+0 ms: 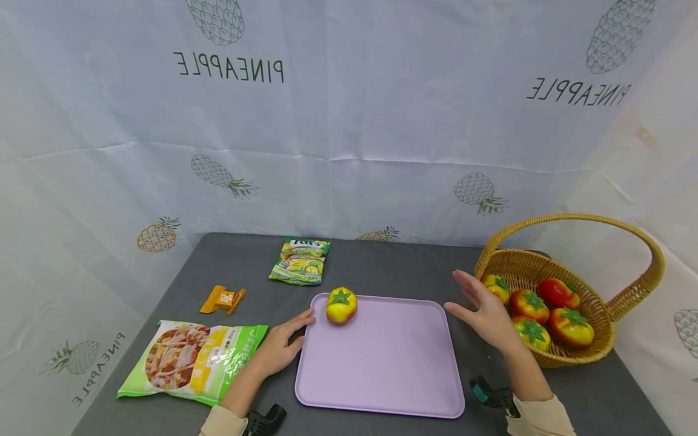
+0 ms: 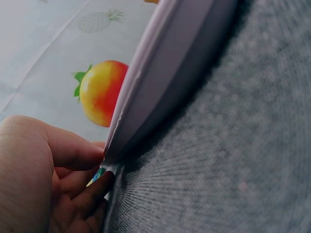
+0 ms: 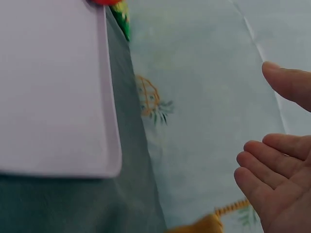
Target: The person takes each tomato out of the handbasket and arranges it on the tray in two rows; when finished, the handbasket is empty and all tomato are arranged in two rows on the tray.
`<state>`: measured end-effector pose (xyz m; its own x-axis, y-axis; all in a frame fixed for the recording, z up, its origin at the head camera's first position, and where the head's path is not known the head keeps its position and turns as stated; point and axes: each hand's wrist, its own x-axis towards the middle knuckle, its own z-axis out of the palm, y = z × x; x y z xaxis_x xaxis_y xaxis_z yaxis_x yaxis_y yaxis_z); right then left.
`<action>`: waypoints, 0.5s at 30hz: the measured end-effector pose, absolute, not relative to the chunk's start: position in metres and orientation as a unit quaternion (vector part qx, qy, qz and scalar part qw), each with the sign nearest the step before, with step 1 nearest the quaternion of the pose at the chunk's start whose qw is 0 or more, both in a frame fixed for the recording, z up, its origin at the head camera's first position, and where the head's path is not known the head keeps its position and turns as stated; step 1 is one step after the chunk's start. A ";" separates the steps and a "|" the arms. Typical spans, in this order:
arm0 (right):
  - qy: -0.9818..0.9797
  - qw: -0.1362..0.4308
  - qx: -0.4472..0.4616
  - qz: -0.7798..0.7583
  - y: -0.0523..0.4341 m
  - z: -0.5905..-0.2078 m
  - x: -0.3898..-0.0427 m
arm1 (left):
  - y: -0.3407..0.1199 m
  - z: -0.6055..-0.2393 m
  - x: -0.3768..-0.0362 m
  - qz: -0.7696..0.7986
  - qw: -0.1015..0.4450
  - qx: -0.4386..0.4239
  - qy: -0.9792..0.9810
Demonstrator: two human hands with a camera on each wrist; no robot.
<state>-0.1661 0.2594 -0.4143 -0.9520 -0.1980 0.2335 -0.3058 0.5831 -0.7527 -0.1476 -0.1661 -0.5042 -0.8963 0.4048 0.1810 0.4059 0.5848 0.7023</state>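
A lilac tray lies in the middle of the grey table. One yellow-red tomato sits on its far left corner. My left hand rests on the table against the tray's left edge. In the left wrist view the thumb touches the tray rim, and the tomato shows beyond it. My right hand hovers with spread fingers, holding nothing, between the tray and a wicker basket. The right wrist view shows the bare palm beside the tray.
Several more tomatoes lie in the basket at the right. To the left of the tray are a large green food bag, an orange clip and a small green snack packet. A pineapple-print cloth hangs behind.
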 end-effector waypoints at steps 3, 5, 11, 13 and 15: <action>-0.888 0.061 0.134 0.435 0.276 -0.404 -0.161 | -0.167 -0.505 -0.147 -0.392 0.010 -0.231 -0.890; -0.892 0.055 0.121 0.432 0.286 -0.395 -0.157 | -0.167 -0.506 -0.148 -0.389 0.017 -0.234 -0.891; -0.908 0.065 0.091 0.403 0.318 -0.381 -0.154 | -0.167 -0.508 -0.149 -0.386 0.021 -0.241 -0.890; -0.910 0.067 0.089 0.400 0.329 -0.378 -0.156 | -0.168 -0.508 -0.149 -0.386 0.020 -0.242 -0.890; -0.912 0.059 0.084 0.398 0.338 -0.375 -0.159 | -0.168 -0.508 -0.149 -0.387 0.019 -0.243 -0.889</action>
<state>-0.1586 0.3383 -0.3750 -0.9790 -0.1053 0.1744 -0.1995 0.6695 -0.7155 -0.1492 -0.1677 -0.5075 -0.8812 0.4178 0.2213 0.4468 0.5827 0.6788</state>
